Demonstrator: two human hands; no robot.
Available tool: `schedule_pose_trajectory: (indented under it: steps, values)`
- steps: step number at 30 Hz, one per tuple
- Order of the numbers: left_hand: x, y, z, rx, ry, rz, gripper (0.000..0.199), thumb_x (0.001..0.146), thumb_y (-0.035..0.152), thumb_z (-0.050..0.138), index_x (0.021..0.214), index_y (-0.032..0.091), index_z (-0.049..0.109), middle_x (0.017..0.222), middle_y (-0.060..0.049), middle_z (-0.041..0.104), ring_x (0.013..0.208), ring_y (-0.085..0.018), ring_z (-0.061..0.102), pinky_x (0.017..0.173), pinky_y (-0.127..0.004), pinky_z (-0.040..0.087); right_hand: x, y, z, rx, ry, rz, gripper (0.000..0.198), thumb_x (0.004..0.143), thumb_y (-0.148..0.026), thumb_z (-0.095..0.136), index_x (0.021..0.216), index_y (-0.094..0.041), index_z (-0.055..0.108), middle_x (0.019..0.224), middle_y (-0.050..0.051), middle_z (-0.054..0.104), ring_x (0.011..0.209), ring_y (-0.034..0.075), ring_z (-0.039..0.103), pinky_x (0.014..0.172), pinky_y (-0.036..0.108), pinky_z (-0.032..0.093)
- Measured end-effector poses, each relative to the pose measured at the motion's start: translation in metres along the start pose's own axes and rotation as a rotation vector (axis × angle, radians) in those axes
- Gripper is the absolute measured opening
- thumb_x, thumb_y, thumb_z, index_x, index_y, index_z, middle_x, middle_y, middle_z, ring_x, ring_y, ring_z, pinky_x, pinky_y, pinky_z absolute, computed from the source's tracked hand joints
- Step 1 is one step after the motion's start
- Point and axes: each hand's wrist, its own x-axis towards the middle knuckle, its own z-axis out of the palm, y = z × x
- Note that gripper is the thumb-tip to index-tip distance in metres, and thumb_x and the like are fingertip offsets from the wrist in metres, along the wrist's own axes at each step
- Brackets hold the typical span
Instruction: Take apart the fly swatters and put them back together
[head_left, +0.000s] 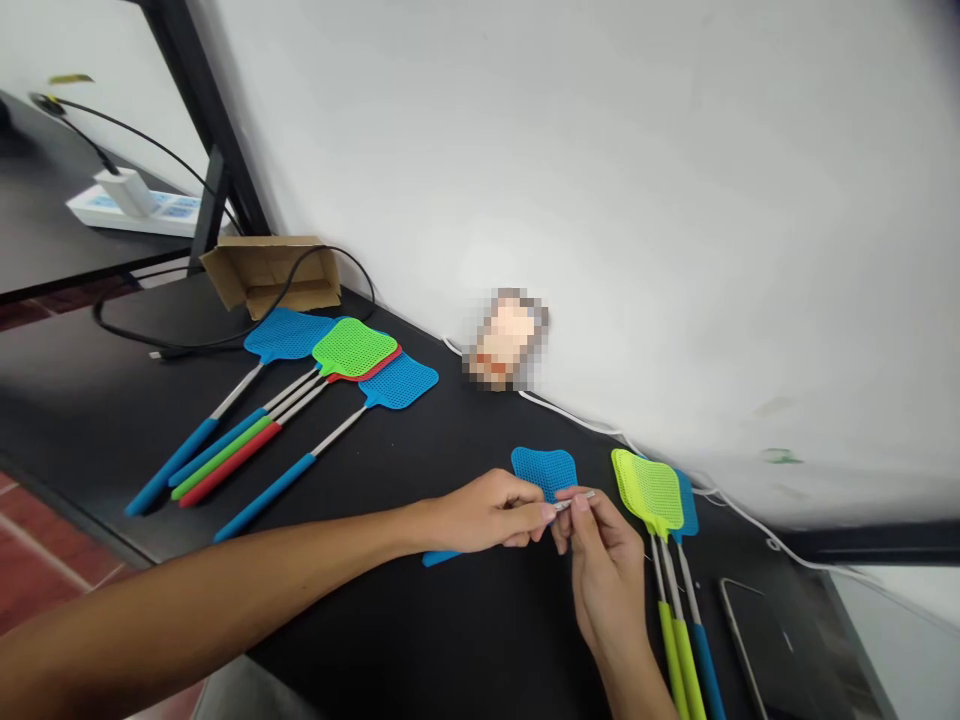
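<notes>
My left hand point(491, 512) and my right hand point(609, 570) meet over the black table. Between their fingertips they pinch a small, thin whitish-silver strip point(564, 506), too small to tell its kind. Both hands are closed on it. Just beyond and beneath them lies a blue fly swatter point(541, 470); its mesh head and the end of its handle show, while the hands hide the middle. To the right of my right hand, yellow-green fly swatters point(651, 490) rest partly over another blue swatter point(688, 502).
Several blue, green and red fly swatters point(356, 347) lie fanned out at the left. Behind them stand an open cardboard box point(292, 290) and a black cable point(112, 330). A phone point(780, 640) is at the right. A pixelated object point(510, 340) leans near the wall, beside a white cable point(574, 418).
</notes>
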Motion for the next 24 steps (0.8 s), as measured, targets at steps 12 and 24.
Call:
schedule_pose_trajectory:
  steps: [12,24]
  values:
    - [0.005,-0.004,-0.001,-0.004,-0.196,-0.07,0.058,0.095,0.072,0.047,0.07,0.019,0.05,0.065,0.002,0.048,0.061,-0.011,0.05,0.06,-0.022,0.039,0.035,-0.032,-0.095,0.167,0.475,-0.255,0.017,0.085,-0.031,0.077,0.084,-0.019,0.065,0.073,-0.003,0.045,0.062,0.011,0.044,0.053,0.025,0.035]
    - [-0.001,-0.007,0.006,-0.033,0.014,0.007,0.062,0.095,0.074,0.041,0.073,0.018,0.053,0.061,0.002,0.051,0.053,-0.009,0.044,0.05,-0.021,0.035,-0.005,0.011,0.018,-0.032,0.097,-0.059,0.031,0.097,-0.048,0.064,0.093,-0.018,0.063,0.064,-0.005,0.05,0.056,0.01,0.046,0.053,0.025,0.039]
